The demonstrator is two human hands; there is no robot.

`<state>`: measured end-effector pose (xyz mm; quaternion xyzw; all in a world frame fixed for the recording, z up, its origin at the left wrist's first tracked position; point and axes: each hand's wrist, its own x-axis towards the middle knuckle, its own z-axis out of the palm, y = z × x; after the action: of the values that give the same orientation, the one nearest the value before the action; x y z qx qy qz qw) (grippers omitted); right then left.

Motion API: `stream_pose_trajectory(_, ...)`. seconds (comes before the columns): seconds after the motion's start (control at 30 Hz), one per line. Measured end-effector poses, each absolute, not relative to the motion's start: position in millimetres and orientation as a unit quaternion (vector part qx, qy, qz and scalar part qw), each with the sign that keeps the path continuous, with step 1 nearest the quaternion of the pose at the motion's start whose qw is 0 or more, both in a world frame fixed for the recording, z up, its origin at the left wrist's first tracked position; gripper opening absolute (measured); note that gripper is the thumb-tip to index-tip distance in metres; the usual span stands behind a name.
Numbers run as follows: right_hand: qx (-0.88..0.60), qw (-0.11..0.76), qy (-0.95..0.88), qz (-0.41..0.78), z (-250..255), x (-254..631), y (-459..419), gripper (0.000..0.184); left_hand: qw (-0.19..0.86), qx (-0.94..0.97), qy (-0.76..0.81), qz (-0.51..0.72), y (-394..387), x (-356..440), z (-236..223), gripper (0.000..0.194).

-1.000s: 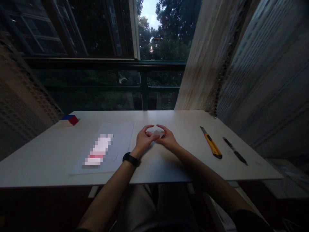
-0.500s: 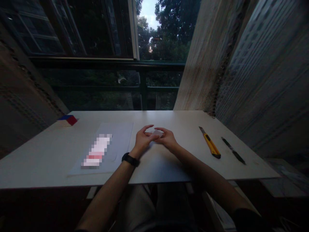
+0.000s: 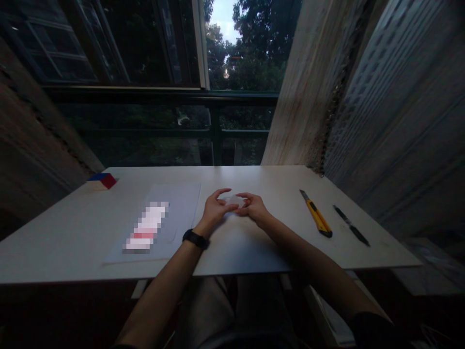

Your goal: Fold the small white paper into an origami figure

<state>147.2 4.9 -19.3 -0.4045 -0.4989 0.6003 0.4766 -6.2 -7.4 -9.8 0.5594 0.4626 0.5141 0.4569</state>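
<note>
Between my two hands, above the middle of the white table (image 3: 247, 252), is a small piece of white paper (image 3: 235, 199). My left hand (image 3: 215, 208) grips its left side, with the thumb along the near edge and the index finger arched above. From the right, my right hand (image 3: 256, 209) pinches the same paper between thumb and fingers. Some fingertips are hidden behind the paper, and its exact folds are too small to make out. A dark watch (image 3: 196, 239) is on my left wrist.
Left of my hands lie white paper sheets (image 3: 185, 203) with a blurred-out white and red item (image 3: 147, 228) on top. A coloured cube (image 3: 102, 181) sits at the far left. Rightward are a yellow utility knife (image 3: 316, 214) and a black pen (image 3: 350, 225). A window and curtains stand behind.
The paper has tilted slightly between my fingers and shows a different outline. My right hand has shifted a little; both hands stay in nearly the same place.
</note>
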Motion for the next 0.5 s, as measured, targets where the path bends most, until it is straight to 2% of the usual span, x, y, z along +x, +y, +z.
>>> stream_pose_trajectory(0.2,-0.402,0.473,-0.492,0.61,-16.2,143.2,2.7,0.057,0.472,0.556,0.463,0.505,-5.3,-9.0,-11.4,0.074)
stream_pose_trajectory(0.5,-0.412,0.519,-0.456,0.594,-19.6,149.3,8.3,0.052,0.501,0.514,0.461,0.521,-5.3,-4.2,-12.1,0.072)
